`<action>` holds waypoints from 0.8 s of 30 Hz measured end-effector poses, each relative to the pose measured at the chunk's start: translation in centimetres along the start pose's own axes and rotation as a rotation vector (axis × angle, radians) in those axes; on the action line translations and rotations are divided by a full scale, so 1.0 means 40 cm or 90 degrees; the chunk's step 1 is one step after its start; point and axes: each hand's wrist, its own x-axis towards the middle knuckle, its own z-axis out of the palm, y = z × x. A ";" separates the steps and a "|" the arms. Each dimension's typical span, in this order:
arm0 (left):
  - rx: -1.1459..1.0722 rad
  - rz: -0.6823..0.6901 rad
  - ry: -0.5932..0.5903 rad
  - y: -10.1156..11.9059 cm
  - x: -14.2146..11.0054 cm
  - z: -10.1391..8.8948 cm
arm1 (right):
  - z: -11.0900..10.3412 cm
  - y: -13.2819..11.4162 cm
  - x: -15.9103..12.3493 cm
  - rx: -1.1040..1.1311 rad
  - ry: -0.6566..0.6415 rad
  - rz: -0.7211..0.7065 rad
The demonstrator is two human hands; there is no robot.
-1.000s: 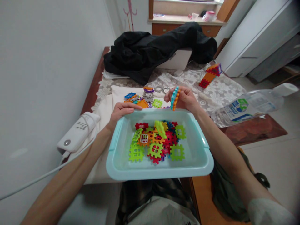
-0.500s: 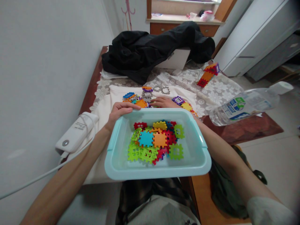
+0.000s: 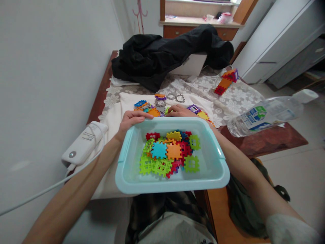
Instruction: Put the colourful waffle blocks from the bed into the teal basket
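The left hand (image 3: 130,119) is gripping the far left rim of the pale blue tray (image 3: 214,171), which is holding a heap of coloured tiles (image 3: 169,154) at the worktop's (image 3: 264,140) near edge. Just beyond the tray, the right hand (image 3: 180,111) is resting among loose tiles (image 3: 152,107) on the white cloth (image 3: 114,113); whether it is grasping one cannot be told.

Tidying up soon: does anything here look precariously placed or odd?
Yes. The water bottle lies on its side, poking past the table edge. The teal tray overhangs the near edge, gripped by the left hand.
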 end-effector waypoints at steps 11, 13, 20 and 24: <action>0.000 0.011 -0.008 -0.005 0.002 -0.006 | -0.030 -0.048 -0.025 0.199 0.136 0.201; 0.004 0.012 -0.005 -0.005 0.002 -0.006 | -0.036 -0.049 -0.027 0.226 0.170 0.210; 0.012 0.009 -0.001 -0.001 0.001 -0.005 | -0.038 -0.022 -0.012 0.261 0.340 0.232; 0.013 0.010 0.004 0.002 0.001 -0.002 | -0.033 -0.018 -0.006 0.361 0.437 0.247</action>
